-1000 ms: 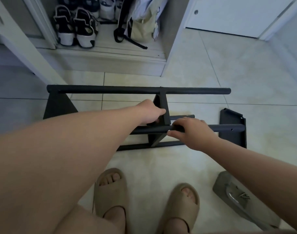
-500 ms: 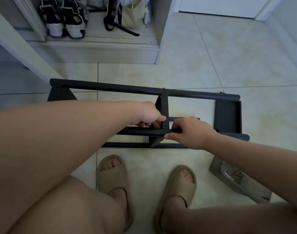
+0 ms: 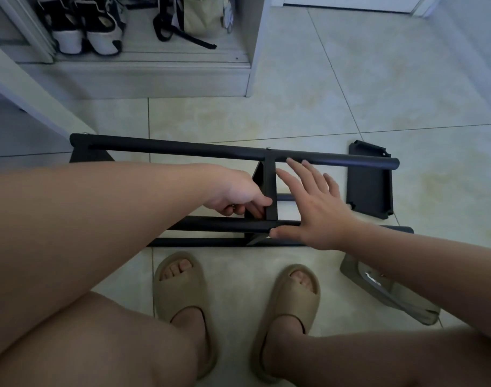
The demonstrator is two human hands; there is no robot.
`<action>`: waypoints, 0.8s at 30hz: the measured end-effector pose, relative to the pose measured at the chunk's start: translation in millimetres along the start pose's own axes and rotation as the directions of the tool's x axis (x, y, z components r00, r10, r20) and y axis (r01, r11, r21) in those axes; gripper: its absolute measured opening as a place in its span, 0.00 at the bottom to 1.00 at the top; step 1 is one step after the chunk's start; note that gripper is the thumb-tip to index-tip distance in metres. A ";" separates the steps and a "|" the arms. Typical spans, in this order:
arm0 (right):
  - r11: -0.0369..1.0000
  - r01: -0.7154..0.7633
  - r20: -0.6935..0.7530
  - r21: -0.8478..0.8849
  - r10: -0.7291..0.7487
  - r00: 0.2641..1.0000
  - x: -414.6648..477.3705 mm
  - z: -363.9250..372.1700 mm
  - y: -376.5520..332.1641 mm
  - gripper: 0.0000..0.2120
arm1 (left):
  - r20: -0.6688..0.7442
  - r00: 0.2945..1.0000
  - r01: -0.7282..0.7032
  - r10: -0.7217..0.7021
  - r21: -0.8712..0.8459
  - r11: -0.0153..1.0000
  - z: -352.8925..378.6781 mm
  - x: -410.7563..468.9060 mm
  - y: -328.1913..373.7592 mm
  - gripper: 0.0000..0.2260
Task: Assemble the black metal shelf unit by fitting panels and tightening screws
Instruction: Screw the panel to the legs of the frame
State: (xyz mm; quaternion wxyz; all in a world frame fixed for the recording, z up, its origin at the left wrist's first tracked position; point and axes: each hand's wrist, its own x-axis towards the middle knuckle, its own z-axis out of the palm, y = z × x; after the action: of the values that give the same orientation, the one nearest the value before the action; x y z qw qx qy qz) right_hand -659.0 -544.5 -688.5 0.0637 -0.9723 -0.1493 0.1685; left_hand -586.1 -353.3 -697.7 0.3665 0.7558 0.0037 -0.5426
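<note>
The black metal shelf frame (image 3: 183, 148) lies on its side on the tiled floor, with long round tubes joined by a middle panel (image 3: 270, 188). My left hand (image 3: 238, 195) pinches that middle panel near its lower edge, just above the near tube (image 3: 219, 225). My right hand (image 3: 314, 202) is spread flat with straight fingers over the gap to the right of the panel, thumb against the near tube, holding nothing. A separate black panel (image 3: 369, 188) lies flat on the floor to the right, beyond the frame's end.
A clear plastic bag of hardware (image 3: 389, 291) lies on the floor at the lower right. My feet in tan slippers (image 3: 183, 289) stand just before the frame. A white cabinet base (image 3: 143, 79) with shoes (image 3: 85, 26) and a bag stands behind.
My right hand has let go of the near tube and spread open above it. The camera has tilted further down. My left hand stays on the middle panel.
</note>
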 end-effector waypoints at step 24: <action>0.978 0.173 -0.011 -0.117 -0.176 0.984 31.3 14.6 27.5 0.63 | 0.127 0.989 0.117 -0.072 -0.400 0.909 -26.5 46.3 -29.7 0.24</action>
State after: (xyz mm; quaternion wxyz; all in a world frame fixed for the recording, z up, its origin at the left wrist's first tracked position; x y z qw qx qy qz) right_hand -628.5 -559.7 -716.6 0.0232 -0.9592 -0.2427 0.1429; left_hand -557.4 -334.9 -748.3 0.4884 0.6311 0.1328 -0.5878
